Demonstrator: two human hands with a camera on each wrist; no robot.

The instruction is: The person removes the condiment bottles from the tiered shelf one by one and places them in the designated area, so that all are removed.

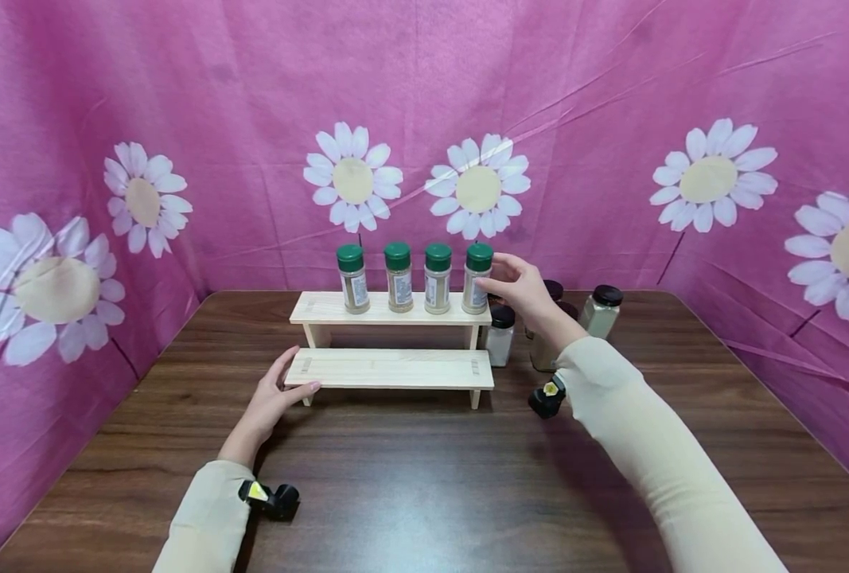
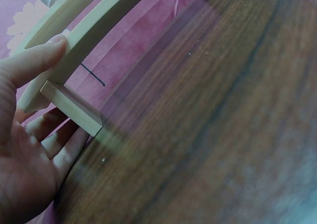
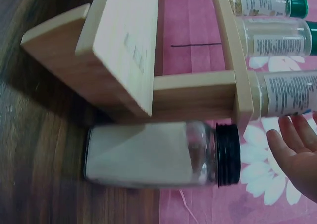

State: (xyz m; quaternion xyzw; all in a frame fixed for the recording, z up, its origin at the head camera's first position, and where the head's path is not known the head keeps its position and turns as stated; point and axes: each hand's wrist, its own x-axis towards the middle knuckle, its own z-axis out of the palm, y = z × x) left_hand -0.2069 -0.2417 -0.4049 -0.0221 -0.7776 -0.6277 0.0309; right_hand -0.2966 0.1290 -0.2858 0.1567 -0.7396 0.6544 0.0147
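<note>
A two-tier wooden rack [image 1: 391, 368] stands on the table. My left hand [image 1: 272, 398] grips the left end of its lower shelf, thumb on the front edge and the other fingers behind the leg [image 2: 77, 110]. Several spice jars with green lids stand in a row on the upper shelf [image 1: 388, 310]. At the row's right end my right hand [image 1: 527, 294] holds the last spice jar [image 1: 475, 296], thumb across its front; it stands upright on the shelf. In the right wrist view, fingers [image 3: 292, 144] lie against that jar's side [image 3: 287, 94].
Right of the rack, close to its side, is a black-lidded jar of white contents [image 1: 500, 338]. More black-lidded jars stand behind my right forearm, partly hidden, among them a pale green one [image 1: 600, 312]. A pink flowered cloth [image 1: 424, 79] hangs behind the brown table [image 1: 410, 477].
</note>
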